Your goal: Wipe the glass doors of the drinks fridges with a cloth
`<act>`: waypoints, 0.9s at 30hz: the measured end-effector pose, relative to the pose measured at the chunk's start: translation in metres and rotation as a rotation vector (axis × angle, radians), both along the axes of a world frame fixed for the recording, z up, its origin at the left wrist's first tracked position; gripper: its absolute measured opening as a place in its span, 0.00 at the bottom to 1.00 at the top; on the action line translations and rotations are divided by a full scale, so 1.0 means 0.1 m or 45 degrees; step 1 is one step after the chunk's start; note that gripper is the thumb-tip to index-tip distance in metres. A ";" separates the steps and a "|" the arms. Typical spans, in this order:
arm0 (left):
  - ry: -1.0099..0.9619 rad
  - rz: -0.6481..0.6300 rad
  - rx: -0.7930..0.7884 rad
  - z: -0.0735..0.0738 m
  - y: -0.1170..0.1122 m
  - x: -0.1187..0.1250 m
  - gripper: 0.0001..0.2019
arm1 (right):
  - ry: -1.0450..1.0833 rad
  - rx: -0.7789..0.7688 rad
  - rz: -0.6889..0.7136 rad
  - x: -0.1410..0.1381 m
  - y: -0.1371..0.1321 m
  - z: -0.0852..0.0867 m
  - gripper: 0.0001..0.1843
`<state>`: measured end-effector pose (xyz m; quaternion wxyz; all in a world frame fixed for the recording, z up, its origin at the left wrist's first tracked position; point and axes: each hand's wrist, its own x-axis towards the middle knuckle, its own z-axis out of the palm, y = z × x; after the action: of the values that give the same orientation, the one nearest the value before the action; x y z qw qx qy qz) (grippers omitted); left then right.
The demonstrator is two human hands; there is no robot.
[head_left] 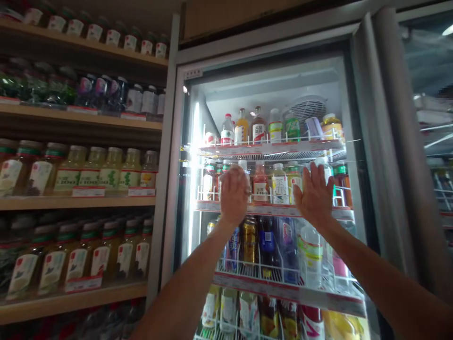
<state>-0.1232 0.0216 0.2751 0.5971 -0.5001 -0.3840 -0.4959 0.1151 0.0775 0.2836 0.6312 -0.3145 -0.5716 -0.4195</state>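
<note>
Both my arms reach up to a lit glass-fronted drinks fridge (177, 156). My left hand (233, 194) is raised with its back to me in front of the second shelf (272, 209). Its fingers point up, close together, over a white-capped bottle (243, 166), and I see nothing in its grip. My right hand (314, 194) is held up beside it with fingers spread, open and empty, in front of a green-capped bottle (340, 175). Between the hands stand a red-labelled bottle (260, 185) and a white-labelled tea bottle (279, 185). I cannot tell whether the hands touch glass or bottles.
The fridge's other shelves hold bottles on top (258, 126) and cans (249, 240) and bottles below. Wooden shelves (78, 202) with rows of yellow juice bottles (109, 171) fill the left. A grey door frame (385, 156) and another glass cooler (432, 141) stand at the right.
</note>
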 end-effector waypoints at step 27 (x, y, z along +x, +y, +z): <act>0.056 0.047 -0.458 -0.47 -0.35 -0.83 0.23 | -0.027 -0.236 0.071 -0.09 -0.15 -0.09 0.35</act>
<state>-0.2066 -0.0136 0.2278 0.5154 -0.6024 -0.4623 -0.3971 0.1059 0.0625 0.2745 0.6047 -0.3510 -0.6231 -0.3505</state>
